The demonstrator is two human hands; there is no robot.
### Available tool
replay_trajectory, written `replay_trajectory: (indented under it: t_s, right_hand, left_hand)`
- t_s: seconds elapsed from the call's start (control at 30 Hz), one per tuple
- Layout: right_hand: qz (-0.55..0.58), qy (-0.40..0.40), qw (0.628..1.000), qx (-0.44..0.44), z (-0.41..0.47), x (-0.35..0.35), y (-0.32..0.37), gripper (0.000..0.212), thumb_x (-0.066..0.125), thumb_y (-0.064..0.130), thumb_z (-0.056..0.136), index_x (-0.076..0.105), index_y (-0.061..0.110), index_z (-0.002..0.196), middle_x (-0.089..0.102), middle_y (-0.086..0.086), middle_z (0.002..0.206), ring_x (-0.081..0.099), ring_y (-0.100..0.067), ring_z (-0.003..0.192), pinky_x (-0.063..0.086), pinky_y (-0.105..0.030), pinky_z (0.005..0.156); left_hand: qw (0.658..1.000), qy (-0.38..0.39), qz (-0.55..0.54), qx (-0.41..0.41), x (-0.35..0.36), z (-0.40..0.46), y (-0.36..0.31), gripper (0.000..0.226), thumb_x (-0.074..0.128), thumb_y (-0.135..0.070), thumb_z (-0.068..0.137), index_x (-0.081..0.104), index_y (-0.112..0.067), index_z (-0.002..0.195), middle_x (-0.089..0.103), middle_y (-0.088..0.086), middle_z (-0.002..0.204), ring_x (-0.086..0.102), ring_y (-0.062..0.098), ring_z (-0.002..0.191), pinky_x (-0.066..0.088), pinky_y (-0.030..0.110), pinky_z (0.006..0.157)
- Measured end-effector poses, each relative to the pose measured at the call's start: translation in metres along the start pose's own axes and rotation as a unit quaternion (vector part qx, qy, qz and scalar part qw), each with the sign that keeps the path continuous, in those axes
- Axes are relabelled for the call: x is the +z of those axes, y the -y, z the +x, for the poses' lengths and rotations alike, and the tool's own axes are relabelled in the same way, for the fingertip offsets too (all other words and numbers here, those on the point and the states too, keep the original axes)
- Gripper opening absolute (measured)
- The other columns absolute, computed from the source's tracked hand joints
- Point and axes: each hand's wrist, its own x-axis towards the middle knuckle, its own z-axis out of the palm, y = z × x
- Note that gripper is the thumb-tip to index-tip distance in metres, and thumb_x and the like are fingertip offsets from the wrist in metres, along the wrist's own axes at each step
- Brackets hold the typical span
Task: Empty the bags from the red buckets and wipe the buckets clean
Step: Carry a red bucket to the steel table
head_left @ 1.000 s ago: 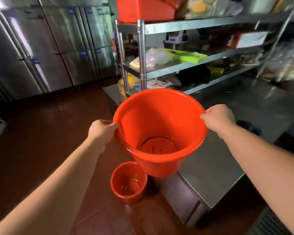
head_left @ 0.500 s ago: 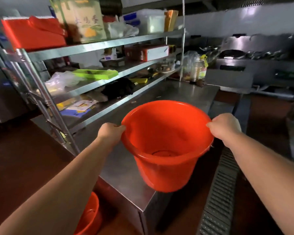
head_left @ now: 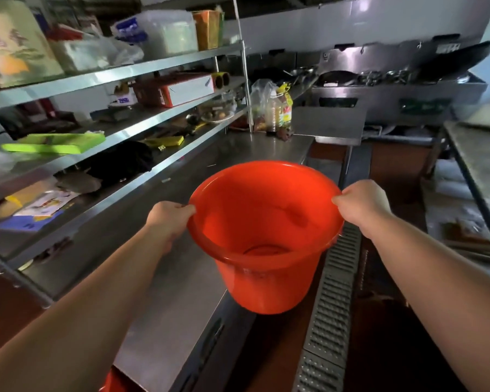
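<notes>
Red bucket (head_left: 266,236): is being held in the air by its rim, above the near corner of the steel desk (head_left: 164,301) and the floor drain grate (head_left: 330,301); mouth is being tilted toward the camera; no bag is being seen inside, only the bare bottom.
Left hand (head_left: 169,217): is being curled round the bucket's left rim, thumb over the lip.
Right hand (head_left: 361,203): is being curled round the right rim, fingers pinching the lip.
Second red bucket (head_left: 112,381): only a sliver is being shown at the bottom edge, below the desk corner.
Shelf rack (head_left: 142,128): is being seen left of the desk, loaded with boxes, bags and a green tray (head_left: 54,142).
Oil bottle (head_left: 277,111): is being seen at the desk's far end, beside a plastic bag.
Stove area (head_left: 393,89): is being seen beyond, with pans on it.
</notes>
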Motion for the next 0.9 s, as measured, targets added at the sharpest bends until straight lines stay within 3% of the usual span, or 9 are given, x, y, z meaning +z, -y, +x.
replay_trajectory:
  t_s: [0.17,0.27,0.5,0.6,0.67,0.73,0.83,0.9]
  right_hand:
    - [-0.016,0.029,0.999,-0.018,0.052,0.046,0.023,0.019,0.063,0.013,0.079,0.062,0.001,0.064,0.062,-0.011,0.061,0.062,-0.029,0.057,0.044,-0.029,0.047]
    - [-0.022,0.037,0.998,-0.034,0.089,0.086,0.048,0.022,0.065,0.015,0.078,0.056,0.007,0.059,0.056,-0.008,0.056,0.058,-0.028,0.055,0.041,-0.029,0.049]
    - [-0.052,0.082,0.992,-0.077,0.162,0.173,0.127,0.023,0.066,0.016,0.078,0.062,0.001,0.062,0.061,-0.011,0.062,0.064,-0.034,0.068,0.043,-0.030,0.056]
    - [-0.075,0.104,0.984,-0.121,0.183,0.213,0.167,0.025,0.065,0.018,0.079,0.060,0.003,0.060,0.064,-0.017,0.067,0.066,-0.036,0.072,0.048,-0.034,0.062]
    - [-0.082,0.124,0.979,-0.141,0.193,0.241,0.191,0.026,0.065,0.019,0.080,0.060,0.005,0.059,0.065,-0.017,0.068,0.066,-0.036,0.073,0.049,-0.035,0.064]
    - [-0.097,0.141,0.971,-0.165,0.203,0.269,0.213,0.024,0.065,0.019,0.081,0.064,0.003,0.063,0.066,-0.016,0.068,0.067,-0.035,0.072,0.048,-0.032,0.063]
    - [-0.101,0.175,0.958,-0.204,0.215,0.314,0.246,0.022,0.064,0.015,0.080,0.063,0.003,0.061,0.065,-0.015,0.066,0.066,-0.034,0.068,0.048,-0.032,0.059]
    - [-0.107,0.199,0.946,-0.233,0.224,0.344,0.269,0.025,0.063,0.013,0.079,0.057,0.007,0.056,0.061,-0.012,0.061,0.062,-0.032,0.062,0.040,-0.028,0.052]
  left_hand:
    - [1.000,-0.019,-0.002,-0.011,0.010,0.063,0.001,0.032,0.072,-0.027,0.077,0.072,0.005,0.081,0.058,0.007,0.063,0.052,0.020,0.059,0.043,0.029,0.059]
    - [1.000,-0.027,0.004,-0.015,0.011,0.110,0.007,0.024,0.070,-0.026,0.079,0.068,-0.005,0.067,0.053,0.008,0.060,0.047,0.021,0.056,0.039,0.029,0.056]
    - [0.998,-0.062,0.006,-0.029,-0.023,0.201,0.018,0.022,0.069,-0.027,0.079,0.064,-0.014,0.063,0.052,0.005,0.058,0.047,0.020,0.057,0.037,0.029,0.057]
    - [0.993,-0.103,0.007,-0.049,-0.045,0.227,0.034,0.022,0.070,-0.027,0.078,0.068,-0.008,0.065,0.058,0.011,0.062,0.051,0.020,0.061,0.043,0.035,0.059]
    - [0.989,-0.131,0.004,-0.065,-0.058,0.238,0.050,0.023,0.072,-0.024,0.079,0.076,-0.001,0.078,0.071,0.022,0.076,0.056,0.020,0.066,0.056,0.044,0.069]
    - [0.984,-0.158,-0.006,-0.085,-0.068,0.246,0.067,0.024,0.073,-0.023,0.079,0.078,-0.001,0.086,0.075,0.023,0.088,0.058,0.020,0.069,0.059,0.050,0.078]
    - [0.969,-0.202,-0.005,-0.144,-0.080,0.249,0.092,0.027,0.074,-0.027,0.077,0.078,-0.001,0.083,0.071,0.014,0.072,0.058,0.020,0.066,0.057,0.043,0.068]
    - [0.957,-0.226,-0.014,-0.182,-0.086,0.246,0.105,0.027,0.073,-0.029,0.076,0.075,-0.003,0.073,0.061,0.006,0.062,0.054,0.022,0.062,0.047,0.035,0.060]
